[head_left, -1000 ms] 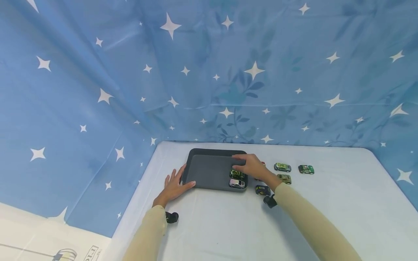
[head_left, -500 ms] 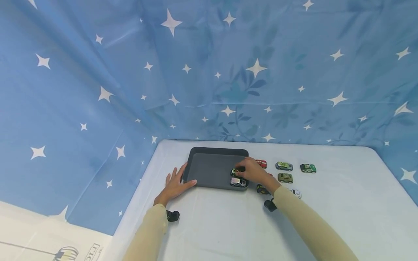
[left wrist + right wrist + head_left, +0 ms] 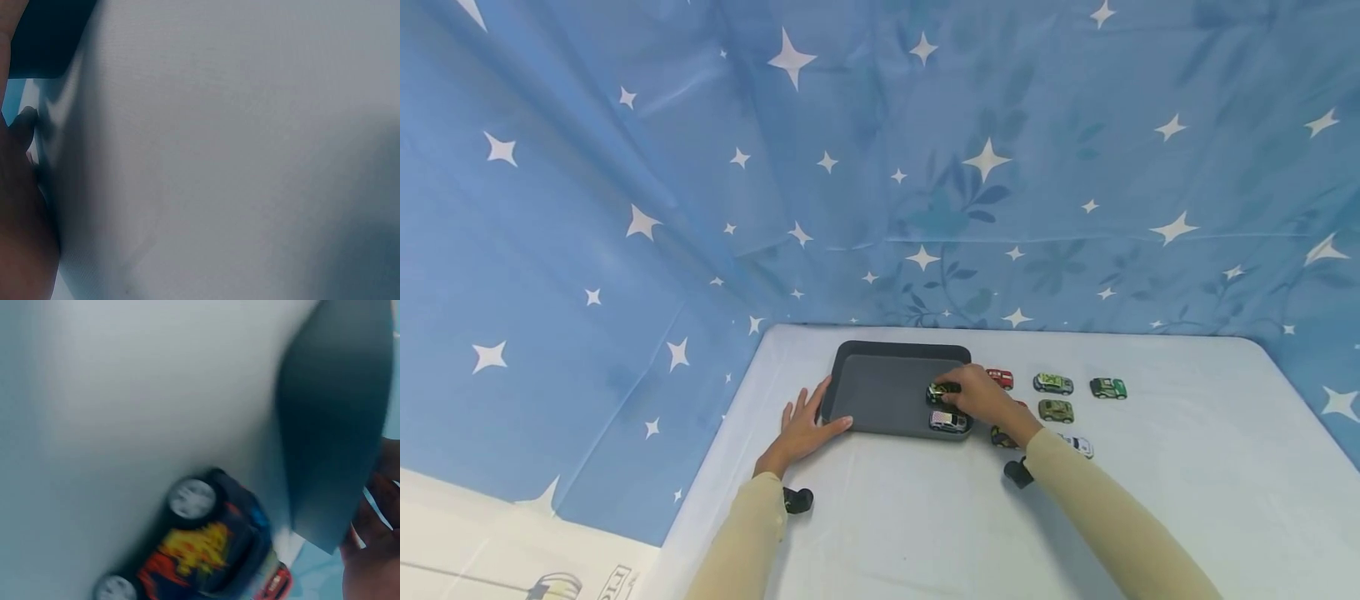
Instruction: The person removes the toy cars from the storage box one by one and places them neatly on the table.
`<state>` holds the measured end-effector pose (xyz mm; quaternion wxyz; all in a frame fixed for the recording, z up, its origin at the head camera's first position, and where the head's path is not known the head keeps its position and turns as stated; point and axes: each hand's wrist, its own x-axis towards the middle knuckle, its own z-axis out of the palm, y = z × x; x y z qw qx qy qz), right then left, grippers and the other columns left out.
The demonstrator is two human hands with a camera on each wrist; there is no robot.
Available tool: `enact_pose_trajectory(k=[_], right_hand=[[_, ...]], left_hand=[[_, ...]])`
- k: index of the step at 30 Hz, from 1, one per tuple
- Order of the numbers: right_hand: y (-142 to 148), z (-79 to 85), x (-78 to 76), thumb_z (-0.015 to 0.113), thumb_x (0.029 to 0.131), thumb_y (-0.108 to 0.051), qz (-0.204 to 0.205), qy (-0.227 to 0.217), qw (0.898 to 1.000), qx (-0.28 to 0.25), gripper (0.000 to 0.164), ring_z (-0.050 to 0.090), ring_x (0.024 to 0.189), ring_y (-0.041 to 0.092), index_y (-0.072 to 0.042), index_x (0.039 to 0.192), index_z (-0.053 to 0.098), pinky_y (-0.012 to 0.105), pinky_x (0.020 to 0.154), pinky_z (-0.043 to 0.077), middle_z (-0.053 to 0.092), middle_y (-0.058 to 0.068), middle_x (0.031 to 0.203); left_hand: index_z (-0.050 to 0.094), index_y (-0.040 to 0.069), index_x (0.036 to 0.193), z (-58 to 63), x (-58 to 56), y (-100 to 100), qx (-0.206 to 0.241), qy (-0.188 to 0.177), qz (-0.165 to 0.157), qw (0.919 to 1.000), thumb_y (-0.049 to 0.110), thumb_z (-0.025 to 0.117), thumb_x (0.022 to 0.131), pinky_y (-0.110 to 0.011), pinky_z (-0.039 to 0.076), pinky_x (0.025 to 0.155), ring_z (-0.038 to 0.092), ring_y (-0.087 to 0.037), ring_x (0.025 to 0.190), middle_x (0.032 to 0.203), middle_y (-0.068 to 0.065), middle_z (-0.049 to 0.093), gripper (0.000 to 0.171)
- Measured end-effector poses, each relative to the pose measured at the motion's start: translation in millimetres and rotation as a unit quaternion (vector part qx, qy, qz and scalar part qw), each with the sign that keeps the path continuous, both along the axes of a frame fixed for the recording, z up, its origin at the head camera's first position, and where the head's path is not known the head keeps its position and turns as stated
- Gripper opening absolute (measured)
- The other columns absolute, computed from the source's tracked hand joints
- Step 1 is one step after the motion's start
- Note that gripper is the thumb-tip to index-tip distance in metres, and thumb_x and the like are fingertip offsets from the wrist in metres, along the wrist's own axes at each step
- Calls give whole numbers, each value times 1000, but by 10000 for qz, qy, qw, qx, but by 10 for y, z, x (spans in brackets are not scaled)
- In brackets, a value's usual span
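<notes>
Inside the right part of a dark grey tray [image 3: 880,392], my right hand [image 3: 976,392] pinches a black-and-green toy car [image 3: 936,392]; the fingers cover its right end. A white-and-pink toy car [image 3: 948,422] sits just in front of it in the tray's near right corner. My left hand [image 3: 801,433] rests with spread, straight fingers at the tray's left side, thumb at the near left corner. The right wrist view shows the tray's outer wall [image 3: 337,419] beside some fingers, which are partly cut off; the pinched car is hidden there.
Right of the tray stand several toy cars: a red one [image 3: 1000,378], a yellow-green one [image 3: 1053,383], a green one [image 3: 1108,388], an olive one [image 3: 1056,411], a white one [image 3: 1081,446] partly behind the sleeve, and a dark flame-patterned one [image 3: 194,550]. A blue star-patterned curtain [image 3: 880,167] hangs behind the table.
My right hand has come down from above the tray and taken hold of the black-and-green car, which has shifted slightly back from the white-and-pink one. My left hand stays in place.
</notes>
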<state>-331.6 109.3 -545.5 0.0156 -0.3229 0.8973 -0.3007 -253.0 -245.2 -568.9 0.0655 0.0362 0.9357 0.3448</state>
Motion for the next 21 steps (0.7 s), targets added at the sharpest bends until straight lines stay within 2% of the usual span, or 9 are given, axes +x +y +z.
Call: enact_pose_trajectory(k=[3,10,17,21], right_hand=[[12,73,21,74,87,-9,-112,-244,9995,-175,30,64,110,29,-8,117,72,48,92,52,70,8,115],[84,139,18,74,87,-11,-219,-150,9993,-269,31,64,110,28,-11,118,72,46,94,52,70,6,115],[183,225,9,73,89,-13,-192,-277,9989,-333,32,64,109,25,-11,121,70,46,91,53,70,5,117],[301,257,14,73,89,-12,-316,-347,9984,-324,33,64,111,25,-13,121,70,46,91,53,69,5,118]], left_hand=[[14,33,158,-6,9,7,59,75,3,10000,63,64,84,-59,-6,116,1,-38,149,162,-12,20,95],[9,39,157,-1,11,12,41,-128,-41,9999,64,63,85,-55,-9,117,-2,-31,151,163,-5,16,93],[10,38,157,-27,2,-20,7,-93,24,10000,66,62,84,-56,-9,116,-3,-33,150,163,-8,17,94],[10,38,157,-2,0,-14,-48,-157,35,9999,66,63,83,-57,-8,116,-2,-33,150,163,-7,16,95]])
